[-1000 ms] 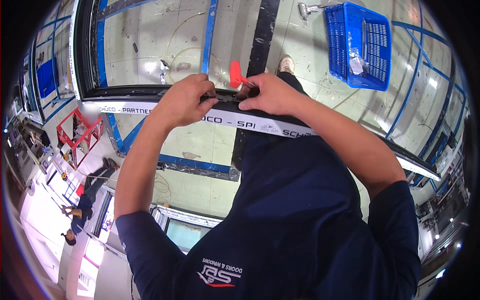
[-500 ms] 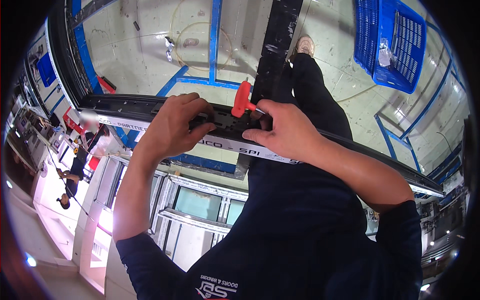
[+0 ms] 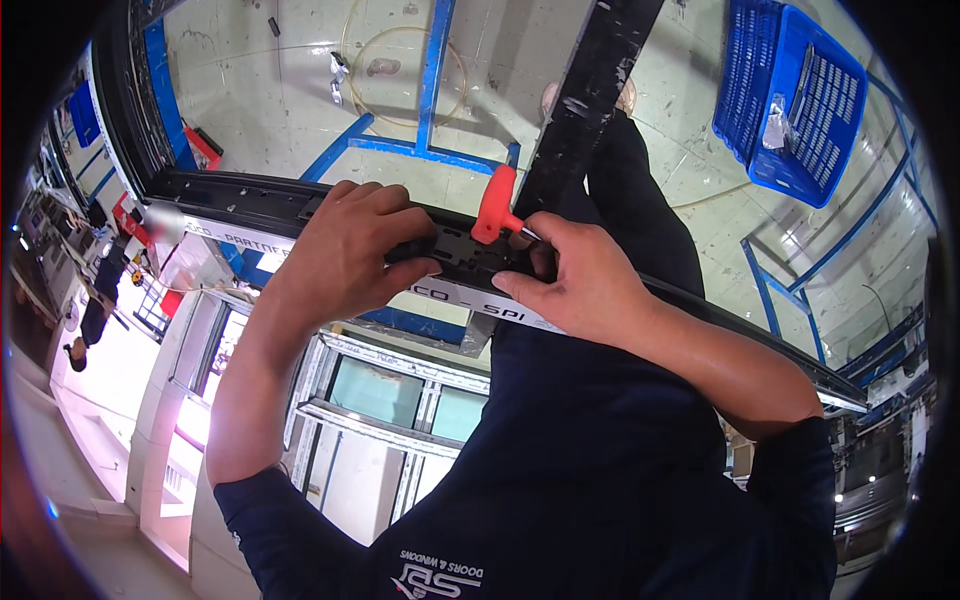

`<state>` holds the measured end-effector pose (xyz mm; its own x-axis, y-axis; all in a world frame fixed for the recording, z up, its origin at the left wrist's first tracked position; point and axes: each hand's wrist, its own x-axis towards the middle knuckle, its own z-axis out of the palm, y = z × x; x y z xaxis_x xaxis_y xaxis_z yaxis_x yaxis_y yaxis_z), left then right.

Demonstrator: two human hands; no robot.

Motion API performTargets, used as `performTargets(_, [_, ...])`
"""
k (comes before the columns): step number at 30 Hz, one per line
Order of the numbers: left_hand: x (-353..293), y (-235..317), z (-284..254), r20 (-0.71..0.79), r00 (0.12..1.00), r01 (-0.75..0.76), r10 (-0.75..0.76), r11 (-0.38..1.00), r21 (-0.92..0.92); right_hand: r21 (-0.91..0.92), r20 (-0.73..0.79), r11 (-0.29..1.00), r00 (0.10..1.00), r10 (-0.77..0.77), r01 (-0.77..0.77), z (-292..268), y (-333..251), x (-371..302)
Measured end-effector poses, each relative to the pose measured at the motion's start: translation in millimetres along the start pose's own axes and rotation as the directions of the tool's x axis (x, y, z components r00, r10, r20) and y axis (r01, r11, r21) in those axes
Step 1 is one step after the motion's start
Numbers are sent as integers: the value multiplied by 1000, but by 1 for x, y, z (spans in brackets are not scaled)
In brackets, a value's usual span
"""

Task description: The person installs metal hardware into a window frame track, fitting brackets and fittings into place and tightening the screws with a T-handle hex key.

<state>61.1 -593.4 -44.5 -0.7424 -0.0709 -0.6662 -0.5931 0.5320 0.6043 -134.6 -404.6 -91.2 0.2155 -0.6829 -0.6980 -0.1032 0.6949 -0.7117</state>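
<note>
A long black window-frame profile (image 3: 250,200) runs across in front of me, with white printed tape along its near face. Set in its channel is a slotted black hardware strip (image 3: 460,243). My left hand (image 3: 355,245) curls over the profile, thumb and fingers closed around the strip's left end; the fingertips are partly hidden. My right hand (image 3: 585,275) has the metal shaft of a red T-handle hex key (image 3: 496,205) between its fingers. The red handle stands over the strip, tilted to the left. My right thumb lies at the profile's near edge, and the key's tip is out of sight.
A blue plastic crate (image 3: 800,110) sits on the floor at the far right. Blue metal stands (image 3: 430,155) support the area beyond the profile, and a black beam (image 3: 590,100) extends away from it. Glazed white frames (image 3: 375,395) stand to the lower left. Another person (image 3: 98,290) is far left.
The view has shifted slightly. Both hands stay at the same part of the profile, and the red hex key remains in my right hand, its handle a little more upright.
</note>
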Motion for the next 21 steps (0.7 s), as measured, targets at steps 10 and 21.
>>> performTargets(10, [-5, -8, 13, -116, 980, -154, 159, 987, 46, 13, 4, 1000, 1000, 24, -24, 0, -7, -5])
performTargets(21, [-11, -14, 24, -177, 963, -192, 201, 979, 70, 203, 18, 972, 993, 116, -118, -1, 2, -1])
